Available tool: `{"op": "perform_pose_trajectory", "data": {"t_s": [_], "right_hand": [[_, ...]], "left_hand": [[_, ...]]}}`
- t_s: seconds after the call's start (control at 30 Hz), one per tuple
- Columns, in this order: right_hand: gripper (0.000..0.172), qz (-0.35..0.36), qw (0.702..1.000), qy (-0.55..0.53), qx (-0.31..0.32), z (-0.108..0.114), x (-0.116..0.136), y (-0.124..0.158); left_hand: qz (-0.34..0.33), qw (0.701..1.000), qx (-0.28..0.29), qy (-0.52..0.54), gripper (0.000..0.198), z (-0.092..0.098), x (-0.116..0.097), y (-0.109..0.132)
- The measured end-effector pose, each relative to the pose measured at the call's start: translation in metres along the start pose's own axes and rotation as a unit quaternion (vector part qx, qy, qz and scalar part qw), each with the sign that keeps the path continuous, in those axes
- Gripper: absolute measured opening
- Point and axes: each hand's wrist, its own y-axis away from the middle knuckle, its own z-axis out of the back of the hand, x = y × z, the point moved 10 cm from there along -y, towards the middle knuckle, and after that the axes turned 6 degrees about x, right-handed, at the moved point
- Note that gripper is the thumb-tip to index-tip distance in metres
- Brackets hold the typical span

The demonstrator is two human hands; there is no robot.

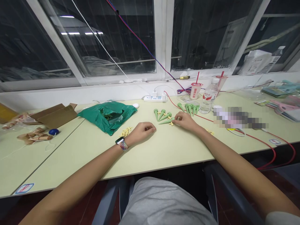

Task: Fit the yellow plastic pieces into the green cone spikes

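Note:
My right hand (185, 122) has its fingers closed at the thick end of a green watering spike (166, 121), which lies pointing left. A small yellow valve (172, 124) shows just below that end. More green spikes (161, 115) with yellow valves lie beyond it, and another group (190, 108) lies behind my right hand. My left hand (142, 132) is curled low over the table, thumb near the fingertips; whatever it may hold is hidden. Beside that wrist is a pile of yellow valves (126, 131). A few more yellow pieces (210, 132) lie past my right wrist.
A torn green plastic bag (109, 117) lies left of centre on the pale table (150, 156). Further left are a cardboard box (55, 115) and a wooden toy with a blue ball (53, 132). A power strip (154, 98), cup (195, 91), water bottle (208, 97) and red cables line the back and right.

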Motion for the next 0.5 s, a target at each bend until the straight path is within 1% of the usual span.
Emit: {"op": "perform_pose_trajectory", "data": {"t_s": [0.3,0.5], "right_hand": [[0.028,-0.004,1.0,0.003,0.004,-0.0044,-0.0034,-0.0023],[0.028,-0.008,1.0,0.002,0.002,-0.0041,-0.0037,-0.0031]], "left_hand": [[-0.006,1.0,-0.002,-0.008,0.026,-0.0004,-0.0007,-0.0005],[0.007,1.0,0.012,-0.021,0.029,-0.003,-0.0007,-0.0004]]}}
